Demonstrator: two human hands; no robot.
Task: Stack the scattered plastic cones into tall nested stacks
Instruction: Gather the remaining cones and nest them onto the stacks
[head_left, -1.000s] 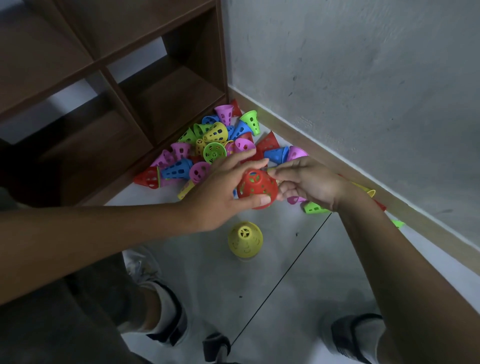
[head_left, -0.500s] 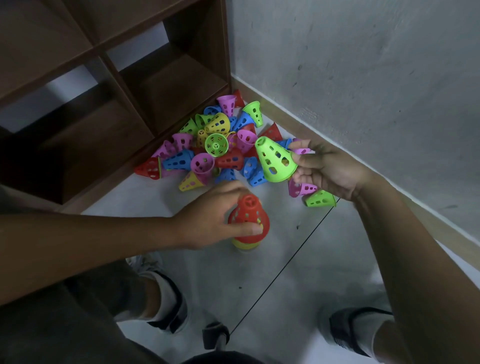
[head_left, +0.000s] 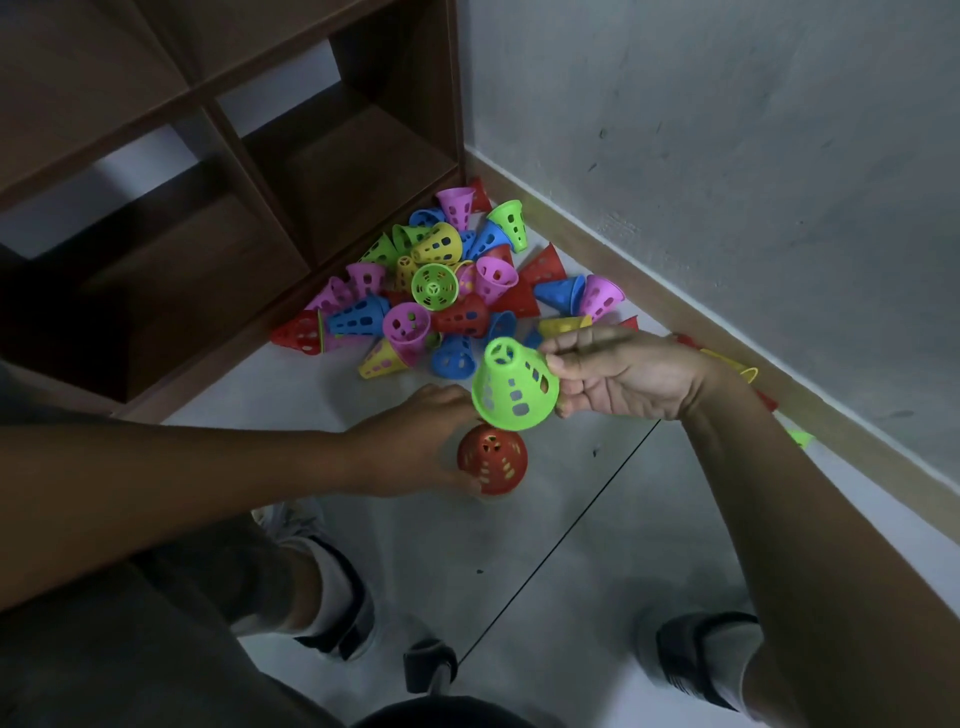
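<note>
Since the earlier frames, the right hand (head_left: 631, 376) has carried a green cone (head_left: 514, 387) away from the pile and brought it over the started stack, while the left hand (head_left: 415, 447) has settled beside a red cone (head_left: 492, 457) that now sits nested over a yellow one, visible only through the red cone's holes. Right grip: thumb and fingers pinch the green cone at its side wall near the wide rim, narrow tip pointing up and to the left, the open mouth tilted down toward the stack and not yet touching it. Left grip: the hand lies against the left side of the red cone, steadying it; the fingers appear to curl round its base, though their far side is hidden. The stack stands on the pale floor (head_left: 597, 545), just in front of the scattered pile of cones (head_left: 447, 291), which lies in the corner between a dark wooden shelf unit (head_left: 311, 171) and the grey wall (head_left: 727, 156); a few more cones lie along the skirting board (head_left: 649, 291) behind the right wrist. Handling, as a judgement: these perforated plastic cones look light, thin-walled and fairly stiff, smooth enough to slip if squeezed hard; a light pinch at the rim or mid-wall should suffice. Levelling the mouth over the red tip before lowering seems advisable, since a two-cone stack tips easily.
</note>
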